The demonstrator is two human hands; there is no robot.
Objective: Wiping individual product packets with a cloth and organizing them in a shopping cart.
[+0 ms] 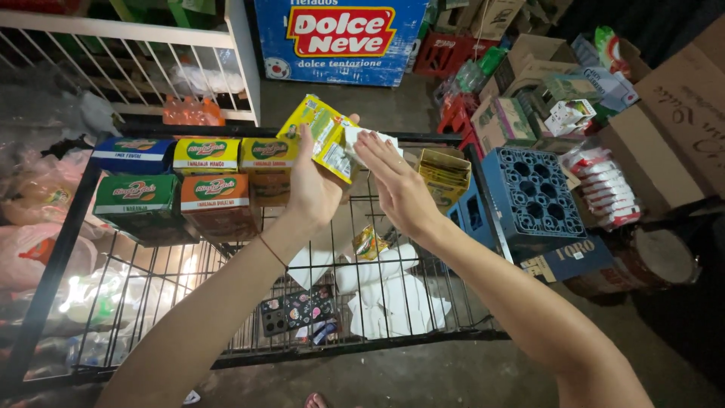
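- Left hand [313, 189]: nearest; fingers closed on a yellow carton [321, 136], held up over the wire shelf [249, 332].
- Right hand [396, 185]: fingers flat and spread, tips on the carton's white flap [370, 140].
- Carton: likely light, thin card, easily crushed; best gripped by its edges.
- Stacked boxes [181, 185]: left on the shelf.
- Blue crate [532, 196]: right.

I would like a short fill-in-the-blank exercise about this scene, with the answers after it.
1. The left hand holds a small ____ carton.
2. The right hand is open, its fingers touching the ____.
3. Juice boxes stand on a black ____ rack.

Answers: yellow; carton; wire
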